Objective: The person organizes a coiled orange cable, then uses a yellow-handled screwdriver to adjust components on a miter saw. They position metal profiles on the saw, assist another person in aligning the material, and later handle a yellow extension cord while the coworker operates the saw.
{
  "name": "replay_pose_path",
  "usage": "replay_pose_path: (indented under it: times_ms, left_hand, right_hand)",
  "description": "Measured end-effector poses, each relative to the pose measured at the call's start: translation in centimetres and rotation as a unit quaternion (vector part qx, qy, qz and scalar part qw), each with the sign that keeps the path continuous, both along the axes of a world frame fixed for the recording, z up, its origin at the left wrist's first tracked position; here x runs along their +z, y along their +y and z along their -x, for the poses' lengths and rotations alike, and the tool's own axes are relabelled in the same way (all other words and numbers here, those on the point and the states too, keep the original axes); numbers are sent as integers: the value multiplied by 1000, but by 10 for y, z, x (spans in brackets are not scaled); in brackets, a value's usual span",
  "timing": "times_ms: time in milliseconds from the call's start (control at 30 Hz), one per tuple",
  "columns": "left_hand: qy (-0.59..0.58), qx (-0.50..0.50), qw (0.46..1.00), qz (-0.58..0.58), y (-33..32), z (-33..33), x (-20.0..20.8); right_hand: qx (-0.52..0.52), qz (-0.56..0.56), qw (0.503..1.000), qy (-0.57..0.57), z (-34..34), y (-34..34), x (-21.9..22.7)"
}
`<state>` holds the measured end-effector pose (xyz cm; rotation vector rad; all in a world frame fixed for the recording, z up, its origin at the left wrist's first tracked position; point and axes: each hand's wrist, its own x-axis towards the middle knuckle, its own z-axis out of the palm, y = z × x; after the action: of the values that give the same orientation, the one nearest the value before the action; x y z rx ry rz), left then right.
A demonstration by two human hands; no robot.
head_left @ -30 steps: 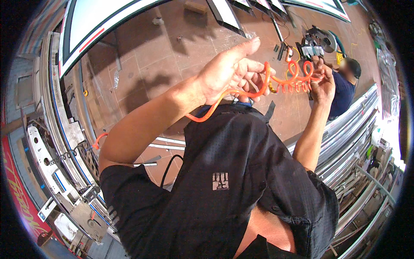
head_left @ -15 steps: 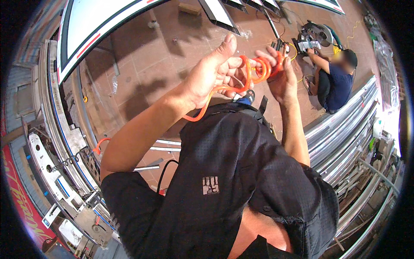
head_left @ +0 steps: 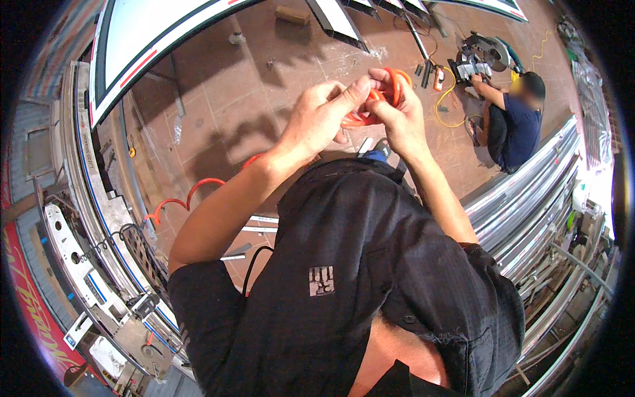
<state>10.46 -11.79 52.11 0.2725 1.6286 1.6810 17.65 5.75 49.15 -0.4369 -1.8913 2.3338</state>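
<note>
An orange coiled hose [head_left: 358,120] is bunched between my two hands, in front of my chest. My left hand [head_left: 321,118] closes around the loops from the left, thumb pressed over them. From the other side my right hand [head_left: 401,116] grips the same loops, its fingers curled and one coil arching over them. The hose's tail trails behind my left forearm and stretches in loose waves toward the machine at the left. Fingers hide part of the bundle.
A white panel with dark edging [head_left: 149,40] spans the upper left. At the right a person in a dark shirt [head_left: 519,135] crouches by a circular-blade saw [head_left: 486,56]. Metal profiles [head_left: 529,198] are stacked at the right; a long metal machine [head_left: 83,258] lines the left.
My hands have come together, and the stretched coils between them are now gathered into a compact bundle. The right hand moved left; more of the hose's tail shows at the left.
</note>
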Motion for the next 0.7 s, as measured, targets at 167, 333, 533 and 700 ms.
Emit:
replay_pose_path:
  times_ms: [167, 333, 533, 700]
  left_hand:
    - [158, -17, 986, 52, -36, -4, -7]
    - [636, -50, 740, 213, -89, -19, -9]
    - [515, 25, 834, 196, -103, -36, -1]
    - [436, 116, 885, 114, -101, -45, -5]
  right_hand:
    - [-90, -73, 993, -14, 9, 16, 2]
    - [-99, 10, 995, -18, 15, 33, 20]
    - [-52, 71, 995, -56, 28, 25, 18]
    - [-39, 88, 993, -73, 31, 28, 14]
